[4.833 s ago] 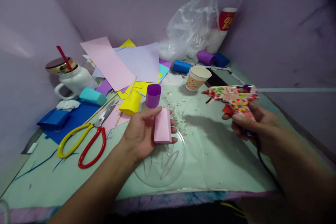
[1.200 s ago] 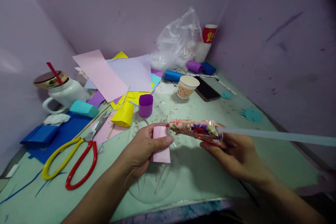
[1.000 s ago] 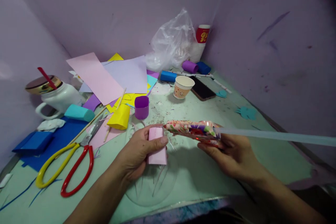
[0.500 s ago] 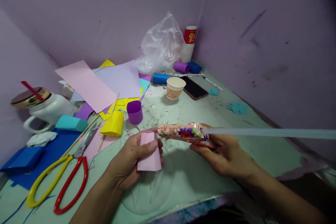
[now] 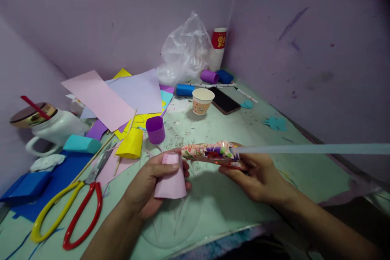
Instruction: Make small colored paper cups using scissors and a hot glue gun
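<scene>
A pale pink folded paper tube [image 5: 171, 180] is gripped in my left hand [image 5: 149, 183], the thumb lying across its upper part. My right hand [image 5: 258, 174] is wrapped round a glue gun [image 5: 210, 152] covered in a flowery pattern, with a small red light showing. A long translucent glue stick [image 5: 304, 149] sticks out of the gun's back toward the right. The gun's front end is right beside the top of the pink tube; whether they touch I cannot tell. Under my left hand lies a clear round disc [image 5: 173, 227].
Scissors [image 5: 91, 178] with yellow and red handles lie left, near a yellow tube [image 5: 131, 144] and a white mug [image 5: 57, 130]. A purple tube [image 5: 155, 130], paper cup [image 5: 203, 101], phone [image 5: 225, 100], paper sheets [image 5: 137, 91] and plastic bag [image 5: 185, 50] are farther back.
The pink tube has turned slightly in my left hand, and its lower end looks wider. My left thumb has shifted a little. My right hand still holds the glue gun beside it.
</scene>
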The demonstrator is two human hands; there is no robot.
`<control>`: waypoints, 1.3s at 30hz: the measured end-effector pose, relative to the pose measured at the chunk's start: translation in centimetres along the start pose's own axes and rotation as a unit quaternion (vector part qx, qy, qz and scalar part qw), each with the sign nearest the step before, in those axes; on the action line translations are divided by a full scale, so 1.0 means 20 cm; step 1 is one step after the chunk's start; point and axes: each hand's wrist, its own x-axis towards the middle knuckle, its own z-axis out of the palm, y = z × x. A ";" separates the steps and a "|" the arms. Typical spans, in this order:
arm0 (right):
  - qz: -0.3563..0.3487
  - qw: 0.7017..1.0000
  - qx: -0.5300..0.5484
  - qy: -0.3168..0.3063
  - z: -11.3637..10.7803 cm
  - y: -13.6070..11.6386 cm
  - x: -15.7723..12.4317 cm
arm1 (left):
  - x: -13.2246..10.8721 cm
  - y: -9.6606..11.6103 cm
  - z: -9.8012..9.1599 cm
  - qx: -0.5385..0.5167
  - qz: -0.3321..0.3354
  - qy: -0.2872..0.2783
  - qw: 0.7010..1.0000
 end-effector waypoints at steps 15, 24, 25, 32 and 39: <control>0.036 0.999 0.018 0.013 -0.02 -0.02 0.03 | -0.02 0.02 0.04 0.018 -0.003 0.040 0.999; 0.339 0.923 0.169 0.065 -0.21 0.14 0.04 | -0.02 -0.01 0.06 0.052 -0.007 0.029 0.998; 0.361 0.916 0.164 0.065 -0.23 0.16 0.04 | -0.02 -0.01 0.06 0.058 -0.003 0.032 0.998; 0.354 0.925 -0.125 0.061 -0.40 0.20 0.05 | -0.04 -0.01 0.08 0.031 -0.041 0.068 0.996; -0.178 0.954 -0.242 -0.012 -0.13 -0.09 -0.03 | -0.04 -0.03 0.08 -0.010 -0.098 -0.011 0.995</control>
